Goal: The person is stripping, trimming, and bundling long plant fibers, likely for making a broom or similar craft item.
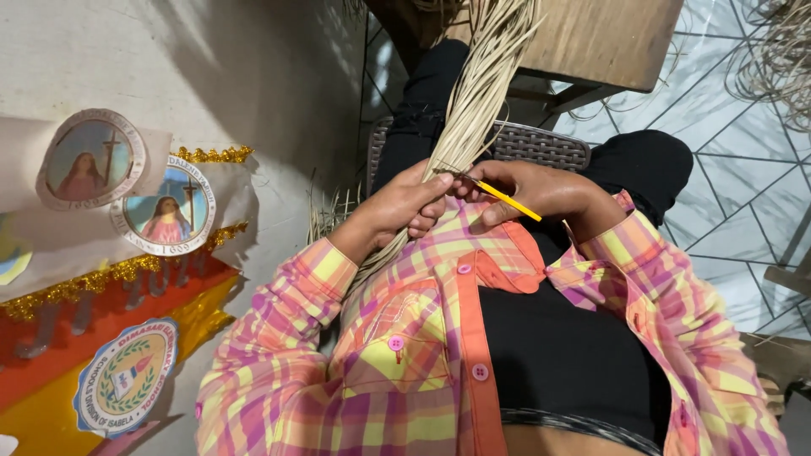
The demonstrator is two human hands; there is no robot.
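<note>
Going by what shows, the work on the long bundle of pale straw fibres (486, 76) looks to be somewhere in its middle: most strands run loose and unworked from the far table (608, 38) down across the person's lap, and only the stretch between the two hands seems to be under attention. How much of it is already trimmed or split I cannot tell; no finished piece is in sight.

The bundle passes over the woven grey chair seat (541, 143) and slips away under the plaid shirt sleeve (279, 338) at the near left. More loose fibres (781, 59) lie on the tiled floor at the far right.

The left hand (397, 207) is curled around the bundle, fingers closed on the strands. The right hand (545, 190) pinches a slim yellow-handled tool (507, 200), its tip laid against the fibres just beside the left thumb.

As for containers, none shows here: no basket, bowl or box, so nothing is held in anything. A cloth with round emblems (127, 228) hangs at the left wall.
</note>
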